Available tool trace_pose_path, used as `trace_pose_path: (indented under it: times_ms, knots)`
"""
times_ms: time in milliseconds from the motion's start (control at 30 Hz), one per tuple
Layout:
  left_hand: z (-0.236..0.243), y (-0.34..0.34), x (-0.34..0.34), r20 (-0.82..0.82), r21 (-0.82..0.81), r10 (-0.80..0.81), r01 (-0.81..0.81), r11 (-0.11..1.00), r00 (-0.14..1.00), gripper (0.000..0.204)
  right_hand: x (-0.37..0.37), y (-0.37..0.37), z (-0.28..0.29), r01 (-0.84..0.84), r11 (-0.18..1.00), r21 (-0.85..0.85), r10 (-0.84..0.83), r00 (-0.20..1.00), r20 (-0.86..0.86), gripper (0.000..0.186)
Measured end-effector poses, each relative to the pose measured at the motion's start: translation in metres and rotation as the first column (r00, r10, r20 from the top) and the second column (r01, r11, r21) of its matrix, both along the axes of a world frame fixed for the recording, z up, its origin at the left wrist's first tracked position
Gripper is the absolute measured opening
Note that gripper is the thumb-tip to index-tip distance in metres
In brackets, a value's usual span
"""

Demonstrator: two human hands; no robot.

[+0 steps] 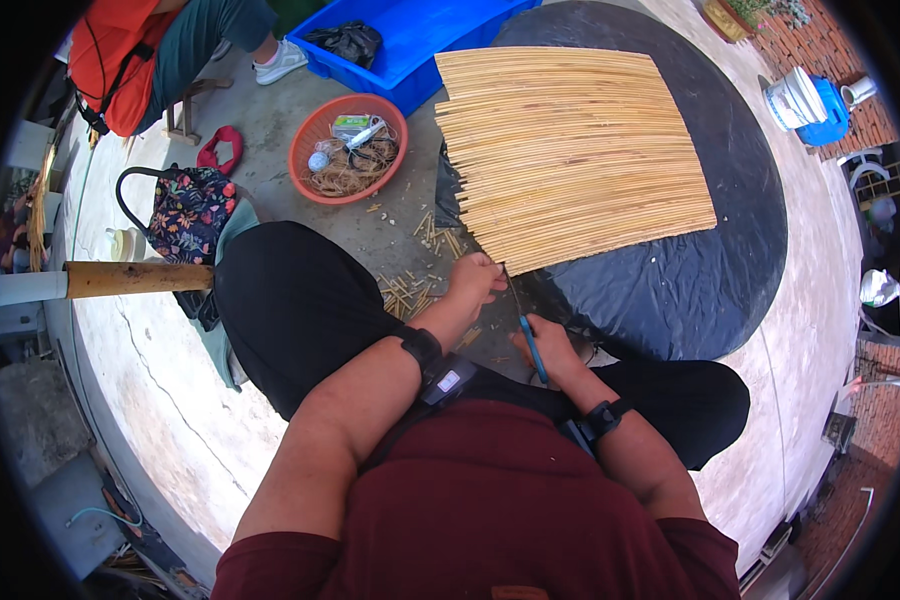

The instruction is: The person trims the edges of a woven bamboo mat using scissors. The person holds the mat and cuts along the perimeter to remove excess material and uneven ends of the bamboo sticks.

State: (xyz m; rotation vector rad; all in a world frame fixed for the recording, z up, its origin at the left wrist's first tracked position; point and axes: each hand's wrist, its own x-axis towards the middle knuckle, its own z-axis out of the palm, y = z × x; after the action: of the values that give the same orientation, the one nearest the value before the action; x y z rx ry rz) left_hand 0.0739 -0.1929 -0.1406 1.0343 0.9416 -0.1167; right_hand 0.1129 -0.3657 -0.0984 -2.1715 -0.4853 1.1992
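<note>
A mat of straw-coloured reed stalks (580, 150) lies on black plastic sheeting (660, 290) in front of me. At its near left corner my left hand (478, 279) is closed, fingertips pinched at the mat's edge. My right hand (553, 350), nearer my lap, is wrapped round a slim blue-handled tool (533, 348). A thin dark line runs between the tool's upper end and my left fingertips; whether it is a cord or part of the tool, I cannot tell. Short cut stalk pieces (402, 295) lie scattered on the ground left of my left hand.
An orange basket (300, 165) holds tangled fibre, a white ball and small packages. Behind it stands a blue plastic tub (410, 45) with a black bag. Left are a floral handbag (192, 215) and a bamboo pole (140, 280). Another person's leg (195, 50) shows at the upper left.
</note>
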Motion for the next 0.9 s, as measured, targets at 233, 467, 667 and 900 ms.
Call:
trace_pose_path:
  times_ms: [233, 467, 667, 900]
  knots:
    - [-0.003, -0.002, 0.005, -0.012, 0.031, -0.017, 0.018, 0.999, 1.000, 0.008, 0.001, 0.000, -0.004, -0.090, 0.996, -0.010, 0.090, 0.971, 0.221, 0.031]
    - [-0.004, 0.000, 0.004, -0.020, 0.010, -0.007, 0.008, 1.000, 1.000, 0.007, 0.002, 0.004, 0.007, -0.095, 0.993, -0.076, 0.110, 0.969, 0.222, 0.032]
    - [-0.038, 0.002, -0.004, -0.094, 0.198, 0.006, 0.013, 0.980, 0.996, 0.009, 0.003, 0.001, 0.010, -0.098, 0.987, -0.127, 0.105, 0.993, 0.048, 0.036]
    - [-0.024, -0.002, -0.001, 0.144, 0.147, 0.103, -0.124, 0.981, 0.984, 0.004, 0.006, -0.008, -0.012, -0.068, 0.989, -0.132, 0.063, 0.997, -0.038, 0.031]
